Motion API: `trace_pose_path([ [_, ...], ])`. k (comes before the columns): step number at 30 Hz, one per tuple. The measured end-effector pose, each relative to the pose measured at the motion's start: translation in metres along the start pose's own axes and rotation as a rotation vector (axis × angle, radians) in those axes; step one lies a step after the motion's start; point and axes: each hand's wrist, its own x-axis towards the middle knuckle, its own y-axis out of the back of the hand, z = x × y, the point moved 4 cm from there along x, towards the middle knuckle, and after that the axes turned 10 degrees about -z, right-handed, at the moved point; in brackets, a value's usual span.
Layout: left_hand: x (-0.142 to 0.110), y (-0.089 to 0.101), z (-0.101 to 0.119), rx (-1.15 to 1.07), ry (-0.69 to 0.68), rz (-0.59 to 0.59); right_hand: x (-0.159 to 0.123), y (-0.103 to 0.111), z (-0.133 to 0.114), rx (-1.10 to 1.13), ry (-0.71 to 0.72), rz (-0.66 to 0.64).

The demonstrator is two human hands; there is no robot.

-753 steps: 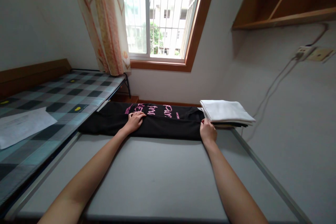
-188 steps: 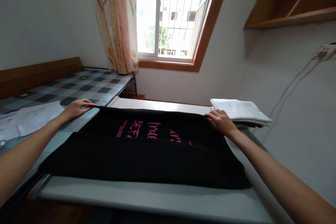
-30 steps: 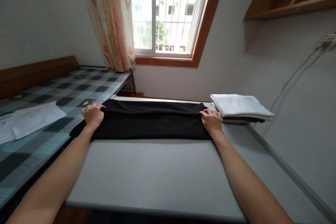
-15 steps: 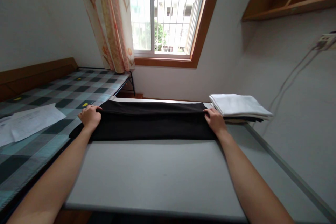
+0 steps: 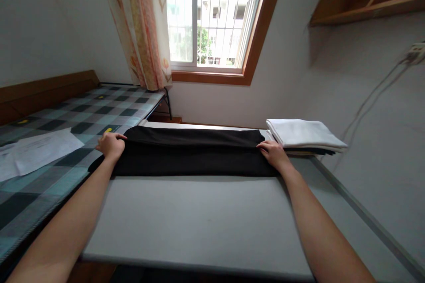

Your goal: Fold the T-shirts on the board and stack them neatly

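Observation:
A long piece of black cloth (image 5: 195,157) lies folded in a band across the far half of the pale table (image 5: 199,216). A crease runs along its length, between my two hands. At the left end, my left hand (image 5: 111,145) is closed on the cloth's edge, thumb and forefinger pinching it. My right hand (image 5: 272,154) pinches the other end of the same fold, its fingers pressed together. The cloth's lower left end reaches past the table's side towards the bed. What kind of garment or fabric it is cannot be made out.
Right of the cloth sits a stack of folded white cloth (image 5: 305,133) with dark layers beneath. To the left is a bed (image 5: 66,115) with a checked cover and paper sheets (image 5: 43,152). A curtain (image 5: 144,31) hangs by the window; cables (image 5: 375,97) run down the right wall.
The upper layer of the black cloth has been laid slightly farther back and the crease sits a little lower at the right. My right hand has shifted slightly down; both hands keep their hold.

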Motion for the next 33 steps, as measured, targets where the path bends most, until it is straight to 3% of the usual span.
trace_pose_path([
  [2, 0.000, -0.002, -0.001, 0.007, 0.037, -0.021, -0.001, 0.000, -0.004, -0.068, -0.040, 0.008],
  [4, -0.004, 0.002, 0.005, 0.014, -0.003, 0.064, -0.002, 0.003, -0.013, -0.121, -0.062, 0.058],
  [8, -0.026, 0.015, 0.038, 0.116, -0.289, 0.316, -0.001, 0.005, -0.041, -0.143, -0.039, 0.135],
  [10, -0.037, 0.009, 0.059, 0.168, -0.463, 0.247, 0.001, -0.001, -0.057, -0.141, 0.013, 0.114],
  [13, -0.047, -0.019, 0.082, 0.193, -0.691, 0.000, 0.005, -0.016, -0.073, -0.155, 0.052, 0.011],
  [15, -0.049, -0.042, 0.087, 0.229, -0.763, -0.174, 0.006, -0.026, -0.075, -0.162, 0.034, -0.072],
  [18, -0.044, -0.067, 0.081, 0.290, -0.742, -0.376, 0.007, -0.035, -0.072, -0.162, 0.006, -0.133],
  [20, -0.037, -0.072, 0.073, 0.301, -0.690, -0.416, 0.007, -0.036, -0.070, -0.163, 0.000, -0.137],
  [25, -0.017, -0.060, 0.048, 0.368, -0.495, -0.383, 0.008, -0.037, -0.068, -0.158, 0.000, -0.137],
  [29, -0.007, -0.049, 0.030, 0.460, -0.313, -0.239, 0.009, -0.038, -0.067, -0.160, -0.027, -0.170],
  [33, -0.008, -0.044, 0.026, 0.469, -0.262, -0.147, 0.009, -0.038, -0.066, -0.161, -0.054, -0.197],
])
